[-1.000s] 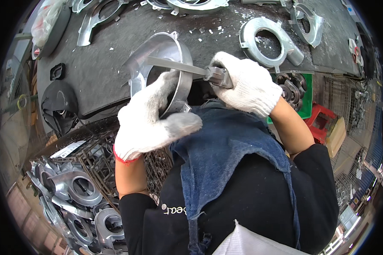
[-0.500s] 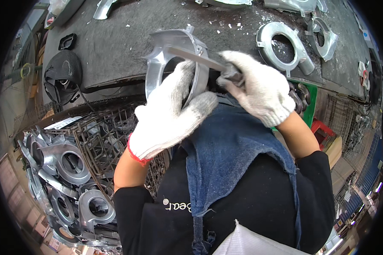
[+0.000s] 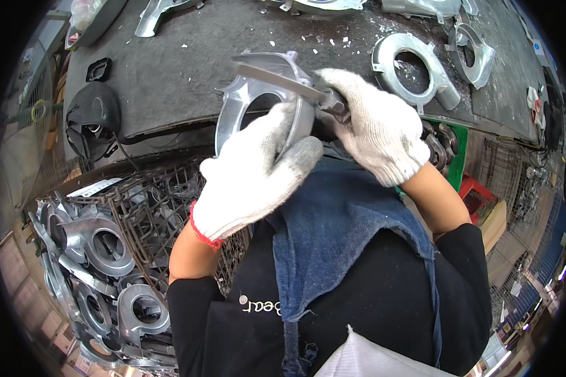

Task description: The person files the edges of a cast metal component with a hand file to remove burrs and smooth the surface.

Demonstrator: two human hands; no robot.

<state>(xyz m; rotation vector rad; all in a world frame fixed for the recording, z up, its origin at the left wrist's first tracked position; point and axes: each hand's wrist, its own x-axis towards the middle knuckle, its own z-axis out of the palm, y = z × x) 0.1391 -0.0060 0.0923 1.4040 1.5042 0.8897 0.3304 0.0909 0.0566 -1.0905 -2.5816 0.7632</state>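
In a white knit glove, my left hand (image 3: 248, 173) is closed around the near side of a silvery ring-shaped metal casting (image 3: 231, 107). The casting is tilted up at the bench's near edge, its round opening partly covered by my fingers. My right hand (image 3: 383, 129), gloved too, grips the handle of a flat metal file (image 3: 277, 79). The grey blade points left and lies across the casting's upper rim; whether it touches the metal all along cannot be seen. Most of the handle is hidden in my right fist.
More castings lie on the dark bench (image 3: 176, 81), among them a ring casting (image 3: 383, 60) on the right. Wire baskets at left hold a heap of castings (image 3: 110, 251). A black mesh-covered object (image 3: 94, 110) is at the bench's left edge; a green bin (image 3: 460, 141) stands at right.
The file has slid left and slightly away over the casting, my right hand moving with it. The casting has tipped a little in my left hand, which stays nearly in place.
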